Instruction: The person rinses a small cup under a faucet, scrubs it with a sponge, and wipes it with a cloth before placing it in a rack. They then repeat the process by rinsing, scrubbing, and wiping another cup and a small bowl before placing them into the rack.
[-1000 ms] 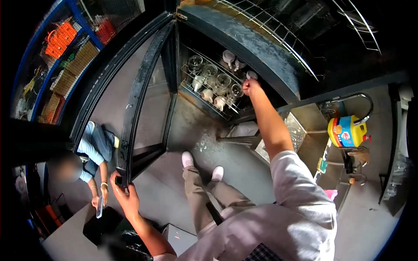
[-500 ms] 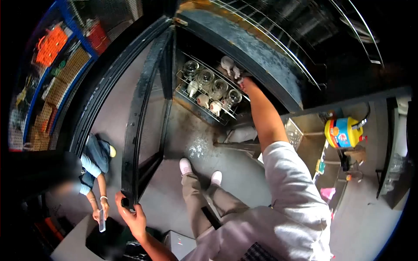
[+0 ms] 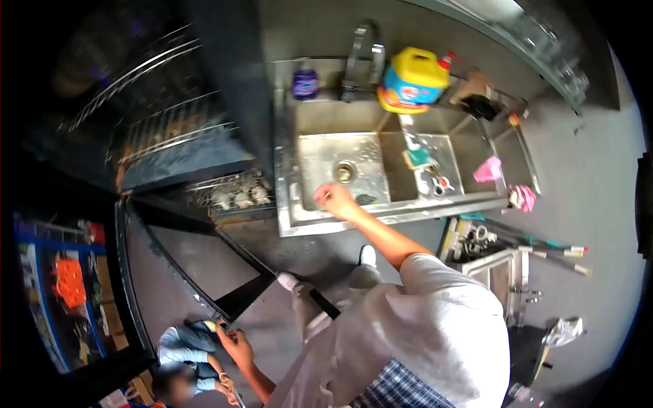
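My left hand (image 3: pixel 238 348) is at the free corner of a dark-framed cabinet door (image 3: pixel 175 268), its fingers and thumb around the edge. The door stands swung out from the cabinet. My right hand (image 3: pixel 333 198) is above the front rim of a steel sink (image 3: pixel 340 146), beside the left basin. Its fingers look loosely bent, but they are blurred and I see nothing in them. Cups and glass jars (image 3: pixel 241 194) sit on a wire rack inside the cabinet, left of the sink. A green and yellow sponge (image 3: pixel 417 158) lies at the middle basin.
A yellow jug (image 3: pixel 415 80), a purple bottle (image 3: pixel 305 81) and a faucet (image 3: pixel 360 58) stand along the sink's back. Pink cloths (image 3: pixel 522 198) hang at its right end. A crouching person (image 3: pixel 187 360) is near the door at lower left. Long handles (image 3: pixel 554 255) lie at right.
My right hand has left the cabinet rack and the pale cups and come over to the sink. My view has turned right. My left hand stays at the door's edge.
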Demonstrator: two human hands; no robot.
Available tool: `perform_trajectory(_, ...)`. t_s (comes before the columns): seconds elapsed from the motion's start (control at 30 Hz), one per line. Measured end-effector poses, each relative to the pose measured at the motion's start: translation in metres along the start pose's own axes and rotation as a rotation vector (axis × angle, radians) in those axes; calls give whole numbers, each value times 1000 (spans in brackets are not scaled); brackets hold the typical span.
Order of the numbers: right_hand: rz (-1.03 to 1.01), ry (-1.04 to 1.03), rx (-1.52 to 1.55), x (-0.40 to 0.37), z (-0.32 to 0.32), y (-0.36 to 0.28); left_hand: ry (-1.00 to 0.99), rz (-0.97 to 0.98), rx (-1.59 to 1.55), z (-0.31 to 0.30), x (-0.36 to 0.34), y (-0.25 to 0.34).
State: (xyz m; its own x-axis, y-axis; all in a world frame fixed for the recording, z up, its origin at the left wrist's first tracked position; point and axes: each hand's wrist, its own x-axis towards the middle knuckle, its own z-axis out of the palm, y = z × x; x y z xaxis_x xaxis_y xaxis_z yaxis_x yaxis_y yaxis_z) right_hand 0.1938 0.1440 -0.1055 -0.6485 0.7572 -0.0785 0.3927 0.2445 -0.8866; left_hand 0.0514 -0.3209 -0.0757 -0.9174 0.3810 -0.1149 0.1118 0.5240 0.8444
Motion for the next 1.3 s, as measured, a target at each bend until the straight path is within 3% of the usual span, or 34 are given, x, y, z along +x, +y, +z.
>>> perform_trajectory(0.03,71,133,9,1,-49,19,-15,23,20,17,2,4)
perform_trajectory(0.1,24,459,-282,-3,-145,65,7,22,38,44,6,2)
perform_trajectory(0.17,167,571,-490,-15,-232,100,38,41,52,71,3,24)
perform_trajectory(0.23,312,596,-469,-37,-299,126,103,123,-1,92,6,27)
perform_trajectory(0.3,247,708,-444,-51,-348,185,126,35,-20,106,9,37)
perform_trajectory(0.4,536,550,-482,-57,-399,269,219,-71,-64,118,22,26)
perform_trajectory(0.5,925,328,-5,-44,-415,316,334,-222,-79,121,36,14)
perform_trajectory(0.57,890,236,-133,-30,-400,376,383,-254,-206,119,42,4)
perform_trajectory(0.6,848,162,-278,-21,-388,407,424,-344,-86,117,37,8)
perform_trajectory(0.63,792,91,-418,-12,-381,427,476,-303,-57,113,41,-5)
perform_trajectory(0.67,870,36,-295,-1,-377,438,489,-321,-78,111,47,-18)
perform_trajectory(0.73,822,43,-426,14,-369,444,579,-429,-47,102,53,-12)
perform_trajectory(0.8,885,22,-518,25,-367,463,474,-498,-143,98,42,-4)
perform_trajectory(0.83,924,-35,-471,21,-379,443,416,-538,-187,93,35,-6)
perform_trajectory(0.87,952,-7,-489,18,-378,448,453,-633,-104,91,42,-31)
perform_trajectory(0.9,980,23,-506,15,-380,458,309,-512,-52,100,25,-44)
perform_trajectory(0.97,708,-108,-714,-1,-386,477,36,-462,-4,128,-25,-45)
perform_trajectory(1.0,796,-162,-713,-7,-401,452,-261,-646,-254,127,-41,-68)
perform_trajectory(1.07,675,-310,-833,-14,-411,481,-651,-723,-243,152,-106,-37)
perform_trajectory(1.2,398,-795,-965,-25,-453,493,-686,-1096,-178,170,-213,-39)
perform_trajectory(1.3,255,-633,-836,-41,-462,492,-583,-1254,-285,170,-237,-48)
